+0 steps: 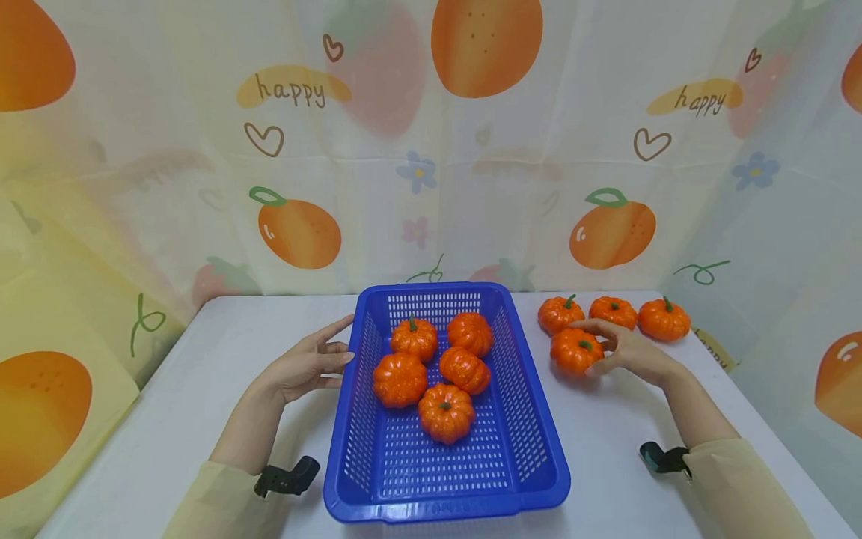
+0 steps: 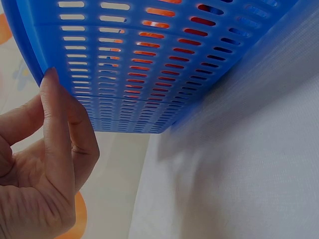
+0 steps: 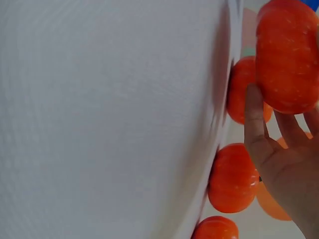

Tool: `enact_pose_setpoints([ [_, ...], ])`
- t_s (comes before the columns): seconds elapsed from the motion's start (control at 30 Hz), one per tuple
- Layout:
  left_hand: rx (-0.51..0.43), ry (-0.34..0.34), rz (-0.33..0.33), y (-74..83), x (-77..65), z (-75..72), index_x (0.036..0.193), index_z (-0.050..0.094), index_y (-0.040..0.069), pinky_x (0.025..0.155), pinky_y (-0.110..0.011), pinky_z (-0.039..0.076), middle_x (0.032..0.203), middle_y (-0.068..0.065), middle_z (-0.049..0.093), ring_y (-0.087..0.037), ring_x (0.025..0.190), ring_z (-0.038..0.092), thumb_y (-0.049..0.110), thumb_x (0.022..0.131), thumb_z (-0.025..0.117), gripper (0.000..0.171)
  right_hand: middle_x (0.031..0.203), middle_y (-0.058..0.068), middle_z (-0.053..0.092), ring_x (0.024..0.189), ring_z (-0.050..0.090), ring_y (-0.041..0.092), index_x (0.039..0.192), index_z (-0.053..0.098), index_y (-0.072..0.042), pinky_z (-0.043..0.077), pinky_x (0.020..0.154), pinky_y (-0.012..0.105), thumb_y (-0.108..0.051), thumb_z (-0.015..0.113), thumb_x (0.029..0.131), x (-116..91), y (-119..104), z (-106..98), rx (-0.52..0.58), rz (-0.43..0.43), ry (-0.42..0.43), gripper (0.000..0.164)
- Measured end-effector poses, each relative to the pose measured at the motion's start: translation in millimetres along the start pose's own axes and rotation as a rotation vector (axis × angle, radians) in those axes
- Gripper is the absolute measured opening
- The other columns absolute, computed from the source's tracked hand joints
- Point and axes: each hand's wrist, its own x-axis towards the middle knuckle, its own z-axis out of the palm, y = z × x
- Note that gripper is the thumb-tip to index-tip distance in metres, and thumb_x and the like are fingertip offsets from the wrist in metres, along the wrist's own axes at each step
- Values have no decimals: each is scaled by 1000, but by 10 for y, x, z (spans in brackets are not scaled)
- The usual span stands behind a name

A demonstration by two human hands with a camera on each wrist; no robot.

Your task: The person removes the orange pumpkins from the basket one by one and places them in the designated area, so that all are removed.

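Observation:
A blue plastic basket stands on the table with several small orange pumpkins inside. At its left side, my left hand touches the rim with extended fingers; in the left wrist view a fingertip of the left hand rests against the rim of the basket. Right of the basket, my right hand holds a small pumpkin between thumb and fingers. The right wrist view shows this pumpkin raised off the tabletop, with the right hand partly cut off by the frame.
Behind the right hand, three more pumpkins sit in a row near the table's far edge: a left one, a middle one and a right one. A fruit-printed curtain hangs behind the white table.

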Motion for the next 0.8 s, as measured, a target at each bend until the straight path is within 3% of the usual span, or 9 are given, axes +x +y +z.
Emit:
enact_pose_setpoints([
  [0.4, -3, -2, -4, 4, 2, -8, 161, 8, 22, 79, -27, 61, 99, -1, 57, -10, 83, 66, 15, 98, 59, 81, 157, 24, 29, 140, 23, 53, 146, 44, -17, 34, 105, 74, -22, 76, 69, 6, 60, 33, -34, 21, -81, 83],
  [0.8, 12, 4, -4, 6, -10, 7, 161, 7, 23, 81, -27, 61, 99, -1, 57, -10, 84, 66, 19, 97, 62, 84, 157, 25, 28, 140, 24, 51, 148, 42, -16, 35, 106, 73, -24, 76, 69, -4, 92, 29, -26, 16, -102, 86],
])
